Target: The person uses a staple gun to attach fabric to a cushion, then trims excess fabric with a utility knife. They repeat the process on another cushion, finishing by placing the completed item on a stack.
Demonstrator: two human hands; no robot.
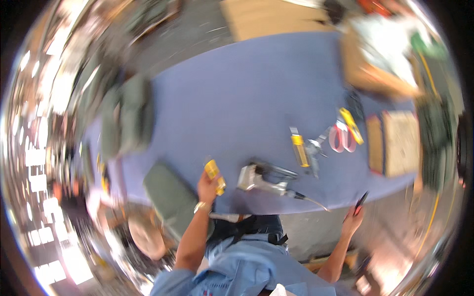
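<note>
My left hand (207, 187) is closed around a small yellow object (215, 175) with pale marks, at the near edge of the blue-covered table (222, 98); blur hides its kind. Off to the right, just past the table's near edge, my right hand (352, 222) grips a slim black-and-red hand tool (362, 201), too smeared to name exactly. Between the hands a silver-and-black pneumatic staple gun (261, 180) lies on its side. Beyond it rest a yellow-handled tool (298, 148), a grey metal tool (315, 150), red-handled scissors (342, 138) and a yellow utility knife (351, 126).
A dark green padded cushion (170, 195) overhangs the near left edge, and more cushions (128, 118) sit at the table's left. To the right stand a tan block with dark edges (400, 143) and a cardboard box (365, 74) holding white plastic. Another person (74, 197) is blurred at far left.
</note>
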